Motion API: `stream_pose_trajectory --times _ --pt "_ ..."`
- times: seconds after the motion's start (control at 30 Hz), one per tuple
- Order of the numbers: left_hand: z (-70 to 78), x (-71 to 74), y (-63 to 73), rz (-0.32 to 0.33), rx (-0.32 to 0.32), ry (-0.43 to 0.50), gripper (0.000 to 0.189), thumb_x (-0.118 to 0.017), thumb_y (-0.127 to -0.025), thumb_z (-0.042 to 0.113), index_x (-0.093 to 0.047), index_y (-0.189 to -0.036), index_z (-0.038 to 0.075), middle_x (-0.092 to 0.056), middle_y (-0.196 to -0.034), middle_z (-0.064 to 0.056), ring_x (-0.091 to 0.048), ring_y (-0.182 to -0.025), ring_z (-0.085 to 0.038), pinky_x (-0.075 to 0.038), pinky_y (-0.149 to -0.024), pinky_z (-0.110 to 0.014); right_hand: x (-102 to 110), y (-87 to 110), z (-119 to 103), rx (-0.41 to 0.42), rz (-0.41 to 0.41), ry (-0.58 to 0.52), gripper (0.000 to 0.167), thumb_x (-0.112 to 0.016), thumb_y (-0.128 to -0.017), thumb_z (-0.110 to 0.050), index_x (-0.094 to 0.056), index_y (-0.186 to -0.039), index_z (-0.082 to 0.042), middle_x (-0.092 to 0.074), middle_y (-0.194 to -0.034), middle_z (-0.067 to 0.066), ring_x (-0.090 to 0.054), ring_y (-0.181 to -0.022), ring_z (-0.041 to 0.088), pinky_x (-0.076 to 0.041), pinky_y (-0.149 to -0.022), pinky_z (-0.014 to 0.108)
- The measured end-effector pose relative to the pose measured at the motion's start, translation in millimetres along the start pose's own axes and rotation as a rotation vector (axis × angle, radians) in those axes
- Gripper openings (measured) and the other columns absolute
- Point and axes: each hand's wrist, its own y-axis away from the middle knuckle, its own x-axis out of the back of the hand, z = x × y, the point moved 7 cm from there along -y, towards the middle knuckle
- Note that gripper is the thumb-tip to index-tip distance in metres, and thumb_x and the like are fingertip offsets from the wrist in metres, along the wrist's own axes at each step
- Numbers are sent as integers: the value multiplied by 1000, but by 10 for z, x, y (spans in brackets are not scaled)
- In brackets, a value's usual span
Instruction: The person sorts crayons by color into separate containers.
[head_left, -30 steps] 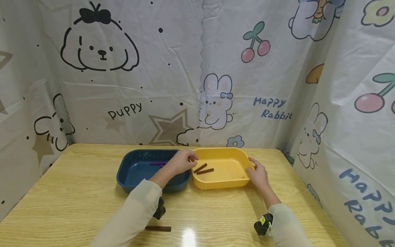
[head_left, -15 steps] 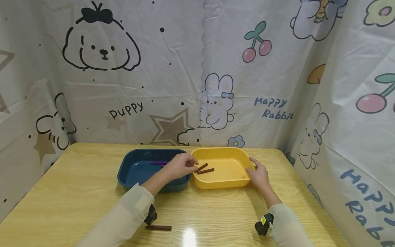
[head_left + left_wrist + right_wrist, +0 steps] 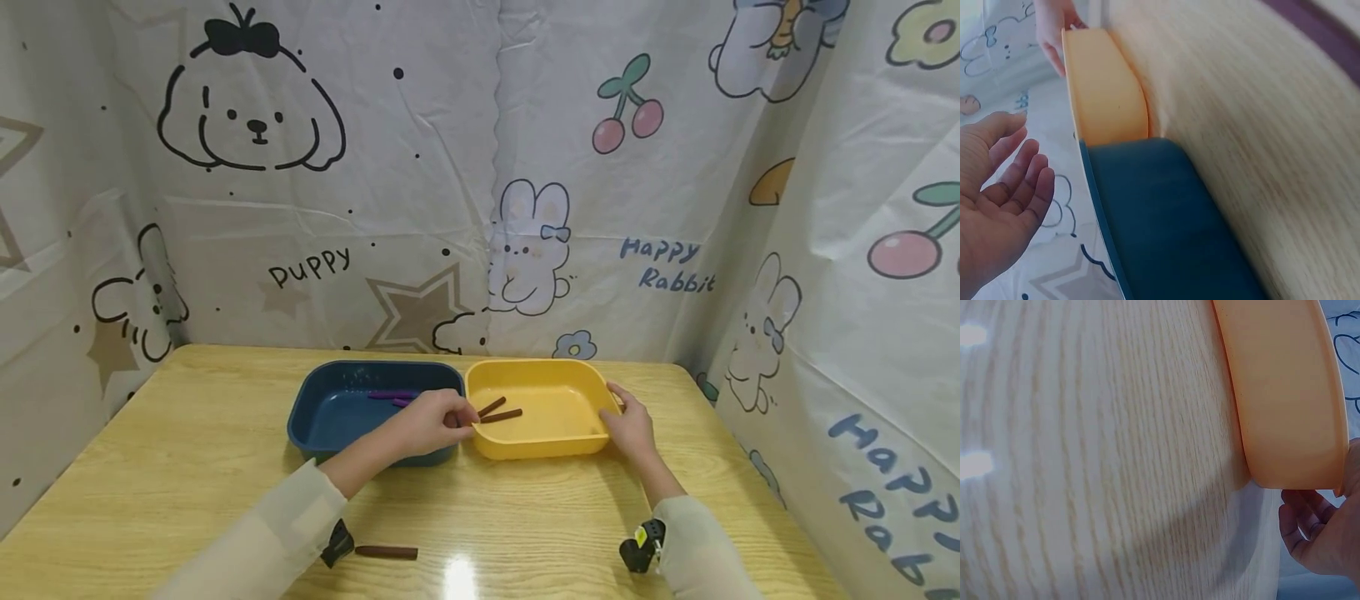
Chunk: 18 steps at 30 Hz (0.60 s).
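Observation:
My left hand [image 3: 427, 423] hovers over the right end of the blue tray [image 3: 322, 427], fingertips by the yellow tray's left rim. In the left wrist view, the left hand [image 3: 997, 194] has loosely bent fingers, thumb apart, and nothing in its grasp. Over at the right end of the yellow tray [image 3: 555, 410], my right hand [image 3: 630, 425] grips the rim, thumb inside and fingers outside. Two thin brown sticks [image 3: 501, 416] lie in the yellow tray near its left end. Purple sticks [image 3: 392, 395] lie in the blue tray, partly hidden behind my left hand.
Another brown stick [image 3: 386, 552] lies on the wooden table [image 3: 525, 517] near its front, beside the left wrist camera [image 3: 337, 543]. Both trays stand side by side towards the back. A printed curtain [image 3: 420, 208] hangs behind the table and along its sides.
My left hand has come back slightly towards me, down from above the trays' meeting rims, and its forearm has swung left. The right hand keeps its hold; the trays look still.

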Motion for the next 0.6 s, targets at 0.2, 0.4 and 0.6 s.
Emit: stream_pose_trajectory --times 0.2,0.4,0.6 --pt "47 -48 164 -44 -42 -35 12 -65 -87 17 -71 -95 11 -59 -83 5 -51 -75 -9 -45 -67 -20 3 -1 0 -3 -2 -5 54 -53 -88 -7 -41 -140 -3 -58 -116 32 -63 -91 31 -52 -65 24" --pt "-2 -132 317 -89 -82 -78 11 -63 -87 16 -71 -95 13 -58 -82 5 -49 -73 -6 -44 -67 -18 -15 -21 20 -16 -6 -13 54 -53 -88 -7 -41 -140 -4 -58 -117 31 -64 -90 28 -53 -65 26" --pt "-3 -199 453 -124 -114 -36 12 -65 -86 15 -70 -94 8 -60 -83 3 -53 -74 -5 -47 -68 -19 -11 -38 38 -18 0 -13 54 -54 -87 -8 -42 -140 -5 -58 -117 31 -64 -86 26 -54 -65 26"
